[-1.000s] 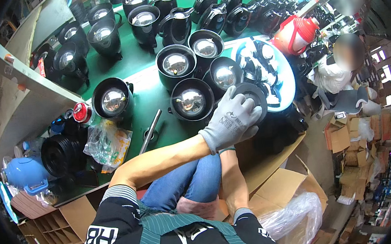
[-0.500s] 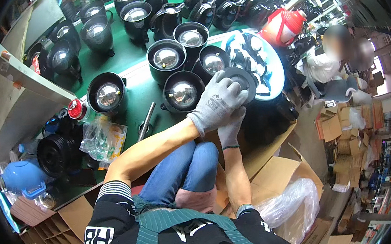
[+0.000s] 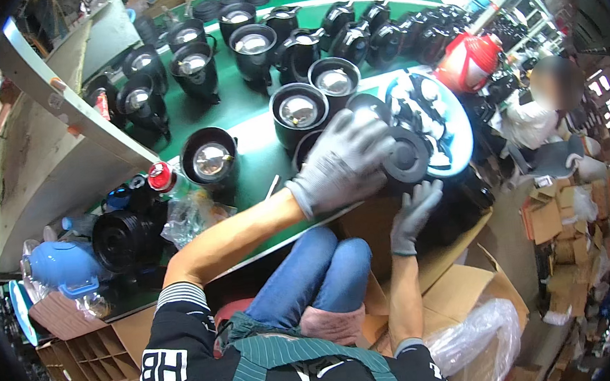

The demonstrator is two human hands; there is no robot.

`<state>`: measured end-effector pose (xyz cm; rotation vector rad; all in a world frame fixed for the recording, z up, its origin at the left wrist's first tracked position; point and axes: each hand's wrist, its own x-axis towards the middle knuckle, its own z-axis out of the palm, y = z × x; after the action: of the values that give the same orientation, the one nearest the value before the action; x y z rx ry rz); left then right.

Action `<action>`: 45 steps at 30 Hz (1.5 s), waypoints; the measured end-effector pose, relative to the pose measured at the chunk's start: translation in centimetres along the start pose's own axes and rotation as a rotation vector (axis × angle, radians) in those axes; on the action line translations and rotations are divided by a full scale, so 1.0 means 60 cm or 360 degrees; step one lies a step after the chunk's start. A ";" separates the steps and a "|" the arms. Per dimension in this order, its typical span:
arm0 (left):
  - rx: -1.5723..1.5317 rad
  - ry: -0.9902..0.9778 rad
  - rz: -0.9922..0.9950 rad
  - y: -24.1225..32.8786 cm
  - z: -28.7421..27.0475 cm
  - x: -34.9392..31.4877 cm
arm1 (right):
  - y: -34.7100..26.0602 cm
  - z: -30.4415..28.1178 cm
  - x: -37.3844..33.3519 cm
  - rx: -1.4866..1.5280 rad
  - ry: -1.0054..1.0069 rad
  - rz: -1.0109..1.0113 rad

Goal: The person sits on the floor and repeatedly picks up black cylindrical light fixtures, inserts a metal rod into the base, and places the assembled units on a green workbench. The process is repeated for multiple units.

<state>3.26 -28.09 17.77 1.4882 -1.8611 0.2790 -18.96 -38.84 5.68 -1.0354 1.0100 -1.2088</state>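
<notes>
My left hand [image 3: 343, 163], in a grey glove and slightly blurred, has its fingers at the left edge of a round black lid-like disc [image 3: 406, 156] and seems to grip it. Just below the disc is my right hand [image 3: 416, 218], also gloved, with fingers spread and nothing in them. Black pots with shiny silver insides stand close by: one pot [image 3: 300, 113] and another pot [image 3: 335, 82] behind it. My left hand partly covers a further pot. To the right, a light blue basin [image 3: 464, 135] holds black and white parts.
A single pot [image 3: 210, 159] stands left on the green tabletop [image 3: 251, 168]. Further back are several black jugs [image 3: 299, 53] and a red jug [image 3: 469, 63]. A blue jug [image 3: 62, 265] is at far left, an open cardboard box [image 3: 468, 285] at lower right. Another person [image 3: 533, 121] sits beyond.
My right hand has come away from the disc, downward and right, and its fingers have spread. My left hand stays at the disc. The whole view has shifted a little.
</notes>
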 end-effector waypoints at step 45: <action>-0.1894 -0.0325 -0.1556 0.209 -0.113 -0.559 | -0.208 -0.120 -0.422 -0.0525 -0.1304 -0.1173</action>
<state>-3.20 5.08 4.10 1.2932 -0.8331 -1.2406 -30.91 -14.98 17.38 -2.0551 0.1562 -1.0077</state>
